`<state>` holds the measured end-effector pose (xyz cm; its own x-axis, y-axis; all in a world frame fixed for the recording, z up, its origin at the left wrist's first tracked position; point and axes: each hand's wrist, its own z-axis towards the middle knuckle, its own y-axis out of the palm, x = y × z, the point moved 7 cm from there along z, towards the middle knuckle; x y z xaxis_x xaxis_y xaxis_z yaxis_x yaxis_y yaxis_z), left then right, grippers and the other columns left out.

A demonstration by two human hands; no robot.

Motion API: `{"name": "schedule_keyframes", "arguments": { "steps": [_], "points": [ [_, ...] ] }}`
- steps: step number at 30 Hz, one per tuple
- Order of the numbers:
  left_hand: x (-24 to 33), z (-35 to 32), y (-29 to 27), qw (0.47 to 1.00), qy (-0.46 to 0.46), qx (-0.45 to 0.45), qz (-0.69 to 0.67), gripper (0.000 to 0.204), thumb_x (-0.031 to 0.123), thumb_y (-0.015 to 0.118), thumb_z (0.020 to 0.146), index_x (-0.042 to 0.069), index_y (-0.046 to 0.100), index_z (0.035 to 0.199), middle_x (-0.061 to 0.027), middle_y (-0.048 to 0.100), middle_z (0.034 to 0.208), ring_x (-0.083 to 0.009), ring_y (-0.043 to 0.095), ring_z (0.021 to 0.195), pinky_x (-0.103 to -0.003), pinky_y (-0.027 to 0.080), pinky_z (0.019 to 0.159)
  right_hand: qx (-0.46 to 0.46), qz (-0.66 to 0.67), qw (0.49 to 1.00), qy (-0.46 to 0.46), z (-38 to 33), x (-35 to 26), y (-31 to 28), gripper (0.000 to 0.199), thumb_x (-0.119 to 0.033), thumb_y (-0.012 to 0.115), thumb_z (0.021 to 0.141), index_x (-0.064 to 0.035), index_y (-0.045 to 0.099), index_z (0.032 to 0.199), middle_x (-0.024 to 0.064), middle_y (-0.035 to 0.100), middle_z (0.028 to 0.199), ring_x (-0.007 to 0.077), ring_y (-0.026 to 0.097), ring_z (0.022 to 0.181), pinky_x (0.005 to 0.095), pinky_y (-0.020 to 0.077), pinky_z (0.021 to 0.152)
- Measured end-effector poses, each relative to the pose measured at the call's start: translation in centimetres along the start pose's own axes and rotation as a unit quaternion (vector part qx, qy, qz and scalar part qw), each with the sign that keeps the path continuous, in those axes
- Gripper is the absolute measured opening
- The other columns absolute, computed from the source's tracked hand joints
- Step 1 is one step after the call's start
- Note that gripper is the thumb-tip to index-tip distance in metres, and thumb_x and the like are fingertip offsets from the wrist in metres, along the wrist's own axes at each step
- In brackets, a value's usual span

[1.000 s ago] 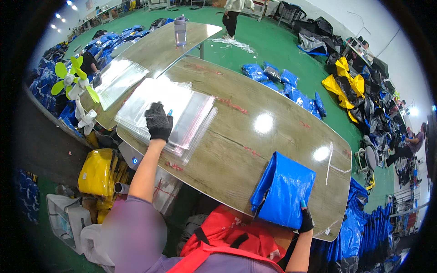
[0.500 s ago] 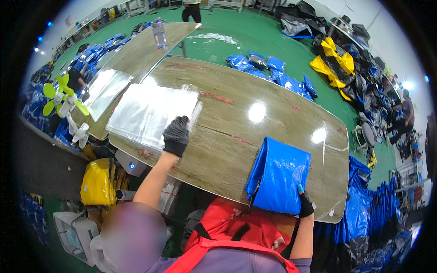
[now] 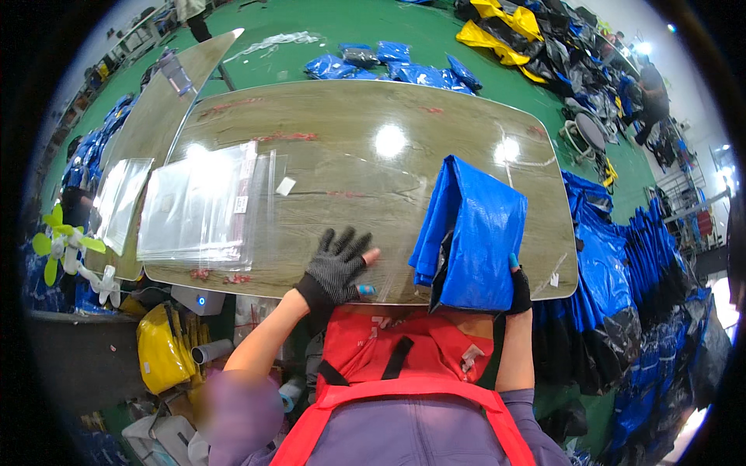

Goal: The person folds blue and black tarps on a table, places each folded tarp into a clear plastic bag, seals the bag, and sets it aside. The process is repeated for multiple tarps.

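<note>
Folded blue tarp (image 3: 466, 233) is held upright at the table (image 3: 342, 116) edge by the closed right fingers (image 3: 514, 264), its long axis running away from them, while a clear bag (image 3: 365, 225) lies flat under the spread left fingers (image 3: 342, 245).

Your left hand (image 3: 336, 268) is wearing a black glove speckled with pale dots; your right hand (image 3: 516, 286) is wearing a black one too. A bright blue folded sheet (image 3: 466, 225) is showing against the grey-brown wood-grain bench (image 3: 334, 132). Clear, glossy plastic bags (image 3: 198, 206) are catching white glare. Your apron (image 3: 404, 373) is showing red over the green floor (image 3: 326, 31).
</note>
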<state>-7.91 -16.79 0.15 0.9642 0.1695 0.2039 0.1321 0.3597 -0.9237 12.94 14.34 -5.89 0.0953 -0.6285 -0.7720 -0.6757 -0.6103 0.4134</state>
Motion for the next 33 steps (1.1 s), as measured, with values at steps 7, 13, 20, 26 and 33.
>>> {"name": "schedule_keyframes", "arguments": {
  "steps": [7,13,20,26,33],
  "points": [
    [-3.4,-1.6,-0.8,0.975,-0.199,0.078,-0.062,0.051,0.037,0.067,0.079,0.01,0.056,0.12,-0.02,0.052,0.13,-0.0423,0.042,0.127,-0.054,0.024,0.11,0.037,0.015,0.999,-0.006,-1.7,-0.9,-2.8,0.068,-0.044,0.065,0.087,-0.0026,0.043,0.137,0.0188,0.057,0.126,0.0316,0.06,0.107,0.0466,0.0511,0.089],
    [-4.3,-1.7,-0.5,0.967,-0.245,-0.039,0.059,0.075,0.051,0.068,0.076,0.008,0.045,0.133,-0.0268,0.04,0.139,-0.0456,0.034,0.131,-0.055,0.024,0.109,-0.013,0.042,0.998,-0.034,-2.0,-1.6,-2.4,0.065,-0.043,0.059,0.091,-0.002,0.041,0.138,0.0189,0.057,0.127,0.0319,0.059,0.111,0.0488,0.0478,0.095],
    [-2.3,2.2,0.3,0.989,-0.145,0.021,-0.03,0.047,0.04,0.071,0.075,0.004,0.057,0.102,-0.0213,0.051,0.131,-0.0426,0.043,0.125,-0.051,0.03,0.107,0.052,0.029,0.998,0.019,-3.3,-1.5,-1.7,0.065,-0.038,0.064,0.089,-0.002,0.041,0.138,0.0182,0.057,0.127,0.0301,0.06,0.107,0.0443,0.0511,0.091],
    [-1.2,4.9,2.6,0.985,-0.132,0.069,-0.084,0.025,0.028,0.068,0.077,0.008,0.061,0.09,-0.0191,0.056,0.126,-0.0405,0.045,0.123,-0.049,0.032,0.106,-0.095,-0.174,0.978,0.068,-4.7,-3.9,3.5,0.067,-0.031,0.069,0.083,0.0007,0.043,0.137,0.017,0.058,0.123,0.0252,0.061,0.103,0.0379,0.0514,0.089],
    [-1.4,4.5,3.0,0.983,-0.14,0.072,-0.097,0.019,0.024,0.066,0.077,0.009,0.062,0.088,-0.0172,0.055,0.127,-0.0388,0.045,0.123,-0.05,0.03,0.107,-0.104,-0.231,0.96,0.115,-4.5,-4.1,3.2,0.071,-0.032,0.073,0.08,0.0016,0.045,0.135,0.0162,0.059,0.121,0.024,0.061,0.103,0.0377,0.0503,0.09]
  ]
}}
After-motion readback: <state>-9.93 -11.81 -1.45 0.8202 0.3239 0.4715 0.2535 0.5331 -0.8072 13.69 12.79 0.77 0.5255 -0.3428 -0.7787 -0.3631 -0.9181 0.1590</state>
